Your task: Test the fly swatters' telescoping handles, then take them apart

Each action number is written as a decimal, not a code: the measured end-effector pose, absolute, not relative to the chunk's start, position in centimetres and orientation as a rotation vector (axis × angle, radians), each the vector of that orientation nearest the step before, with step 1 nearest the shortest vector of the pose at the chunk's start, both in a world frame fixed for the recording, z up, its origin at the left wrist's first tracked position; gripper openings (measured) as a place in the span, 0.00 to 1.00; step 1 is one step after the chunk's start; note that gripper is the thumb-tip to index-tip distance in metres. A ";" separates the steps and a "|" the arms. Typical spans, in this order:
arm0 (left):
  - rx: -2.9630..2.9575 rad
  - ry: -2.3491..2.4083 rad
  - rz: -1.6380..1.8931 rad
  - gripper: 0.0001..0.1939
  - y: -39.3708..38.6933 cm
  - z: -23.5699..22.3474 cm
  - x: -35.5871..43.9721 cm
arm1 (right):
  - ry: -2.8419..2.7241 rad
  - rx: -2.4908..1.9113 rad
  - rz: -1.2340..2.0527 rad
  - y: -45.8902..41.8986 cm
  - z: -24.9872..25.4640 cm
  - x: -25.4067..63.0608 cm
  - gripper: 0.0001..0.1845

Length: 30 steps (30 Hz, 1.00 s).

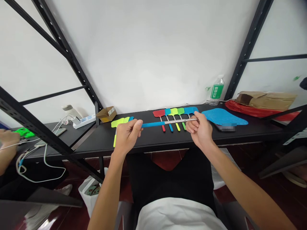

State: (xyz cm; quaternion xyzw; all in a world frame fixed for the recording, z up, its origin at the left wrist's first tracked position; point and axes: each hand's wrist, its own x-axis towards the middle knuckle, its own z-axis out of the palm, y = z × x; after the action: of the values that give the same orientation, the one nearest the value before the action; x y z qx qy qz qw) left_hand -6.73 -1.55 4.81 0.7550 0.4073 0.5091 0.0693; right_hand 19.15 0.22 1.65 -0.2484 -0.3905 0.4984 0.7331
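A blue fly swatter (pixel 223 116) with a telescopic metal rod is held level across my body, above the black shelf. My left hand (pixel 128 132) is closed around its blue handle. My right hand (pixel 199 128) pinches the silver rod close to the wide blue head, which extends to the right. Behind the rod lies a row of several smaller fly swatters (pixel 177 126) in red, blue, yellow and green, handles toward me. More yellow-green swatters (pixel 120 122) and a blue one lie behind my left hand, which partly hides them.
A small open cardboard box (pixel 106 115) sits at the shelf's left, beside a white power strip (pixel 83 121). A water bottle (pixel 217 91) stands back right, near a brown package (pixel 266 100) on red plastic. Black metal uprights frame both sides. Another person's hand (pixel 9 137) shows far left.
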 end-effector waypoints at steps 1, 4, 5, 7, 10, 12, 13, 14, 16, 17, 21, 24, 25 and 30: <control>2.284 1.195 1.498 0.18 -1.5 4.8 -6.8 | -0.858 -0.552 1.099 0.3 1.6 19.3 0.32; 2.324 1.141 1.420 0.12 -1.6 4.8 -6.8 | -0.859 -0.550 1.153 0.4 1.6 19.7 0.32; 2.343 1.134 1.401 0.11 -1.6 4.8 -6.8 | -0.858 -0.546 1.186 0.4 1.6 19.8 0.32; 2.376 1.120 1.384 0.11 -1.8 5.0 -6.7 | -0.853 -0.545 1.262 0.5 1.7 20.0 0.31; 2.392 1.117 1.384 0.16 -2.1 5.2 -6.7 | -0.850 -0.577 1.371 0.5 1.9 20.2 0.30; 2.387 1.130 1.387 0.17 -2.1 5.3 -6.9 | -0.854 -0.600 1.423 0.4 2.0 20.3 0.29; 2.381 1.134 1.387 0.18 -2.1 5.3 -7.0 | -0.853 -0.607 1.439 0.4 2.1 20.3 0.29; 2.374 1.134 1.385 0.18 -2.1 5.3 -7.1 | -0.850 -0.611 1.448 0.3 2.1 20.4 0.29; 2.362 1.127 1.376 0.18 -1.9 5.3 -7.2 | -0.840 -0.620 1.451 0.2 2.1 20.4 0.30; 2.358 1.122 1.371 0.18 -1.9 5.2 -7.2 | -0.837 -0.624 1.449 0.1 2.1 20.4 0.30; 2.392 1.113 1.399 0.14 -2.0 5.2 -7.0 | -0.835 -0.619 1.434 0.0 2.2 20.3 0.30; 2.469 1.111 1.465 0.11 -2.2 5.3 -6.9 | -0.830 -0.603 1.424 0.0 2.3 20.3 0.29; 2.490 1.117 1.490 0.11 -2.3 5.3 -6.9 | -0.832 -0.604 1.420 0.0 2.3 20.2 0.29; 2.460 1.195 1.552 0.25 -2.3 5.1 -6.8 | -0.867 -0.608 1.396 -0.2 2.4 19.8 0.30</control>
State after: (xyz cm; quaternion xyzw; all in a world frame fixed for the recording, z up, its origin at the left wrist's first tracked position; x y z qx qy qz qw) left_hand -6.78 -2.30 5.06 0.7822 0.3801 0.4936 -0.0015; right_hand 19.82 -0.24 2.39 -0.2665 -0.3803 0.6121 0.6400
